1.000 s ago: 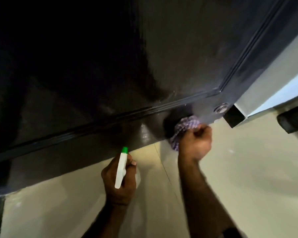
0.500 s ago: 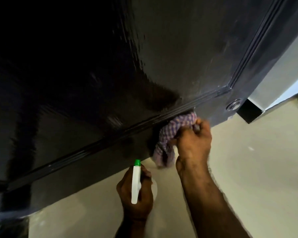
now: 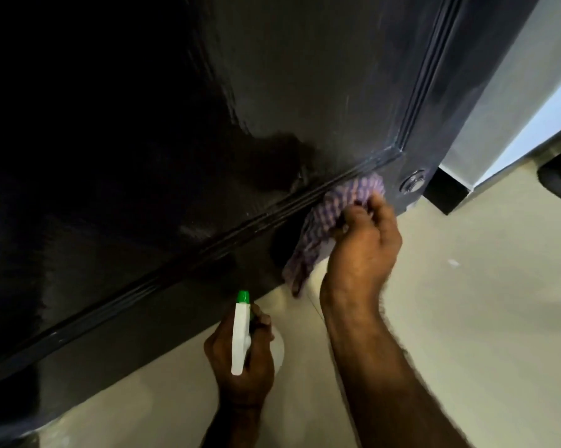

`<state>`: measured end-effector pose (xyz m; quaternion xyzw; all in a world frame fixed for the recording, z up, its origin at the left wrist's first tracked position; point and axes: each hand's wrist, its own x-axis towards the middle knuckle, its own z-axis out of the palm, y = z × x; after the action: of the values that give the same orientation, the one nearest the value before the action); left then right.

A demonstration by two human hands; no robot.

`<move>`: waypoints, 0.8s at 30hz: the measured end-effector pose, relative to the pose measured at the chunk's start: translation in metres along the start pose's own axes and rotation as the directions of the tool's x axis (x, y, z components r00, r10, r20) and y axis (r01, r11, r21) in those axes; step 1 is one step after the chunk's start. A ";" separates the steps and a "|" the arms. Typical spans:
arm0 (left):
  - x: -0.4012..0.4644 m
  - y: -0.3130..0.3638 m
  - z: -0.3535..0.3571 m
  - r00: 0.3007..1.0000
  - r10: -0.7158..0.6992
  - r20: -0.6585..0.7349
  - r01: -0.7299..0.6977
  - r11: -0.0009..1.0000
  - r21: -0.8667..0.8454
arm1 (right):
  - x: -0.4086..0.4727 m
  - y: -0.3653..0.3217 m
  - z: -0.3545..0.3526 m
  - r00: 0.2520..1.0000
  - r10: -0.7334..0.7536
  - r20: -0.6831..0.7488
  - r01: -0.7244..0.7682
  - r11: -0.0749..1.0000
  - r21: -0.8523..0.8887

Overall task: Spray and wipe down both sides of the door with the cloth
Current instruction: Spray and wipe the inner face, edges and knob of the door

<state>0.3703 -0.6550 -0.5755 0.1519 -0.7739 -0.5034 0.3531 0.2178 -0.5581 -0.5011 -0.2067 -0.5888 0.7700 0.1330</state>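
The right hand [image 3: 361,244] gripped the checked cloth [image 3: 334,218] in a bunch and pressed it on the dark door [image 3: 305,92], at the groove of the moulding near the lower corner, just beside a round metal fitting [image 3: 412,183]. A loose tail of cloth hung down. The left hand [image 3: 240,360] was closed around the spray bottle [image 3: 241,334], held low over the floor [image 3: 466,302], probably to keep it ready for the next spray.
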 end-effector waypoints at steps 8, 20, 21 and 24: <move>0.016 -0.013 0.020 0.996 0.057 0.065 -0.060 0.997 0.045 | 0.009 0.055 -0.035 0.999 0.018 -0.042 -0.034 0.902 -0.430; 0.022 0.012 0.077 0.993 0.032 0.112 -0.027 0.999 -0.042 | 0.019 0.065 -0.040 0.995 0.061 -0.075 -0.086 0.914 -0.397; 0.021 0.011 0.080 0.993 0.038 0.111 -0.034 0.999 -0.038 | 0.027 0.059 -0.040 0.977 0.170 -0.126 -0.207 0.897 -0.391; 0.019 0.007 0.080 0.991 0.078 0.104 -0.075 0.996 -0.039 | 0.045 0.009 -0.026 0.985 0.095 -0.143 -0.129 0.959 -0.253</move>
<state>0.3021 -0.6097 -0.5811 0.0890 -0.7878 -0.5102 0.3332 0.1907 -0.5182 -0.5231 -0.3049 -0.6626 0.6769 0.0986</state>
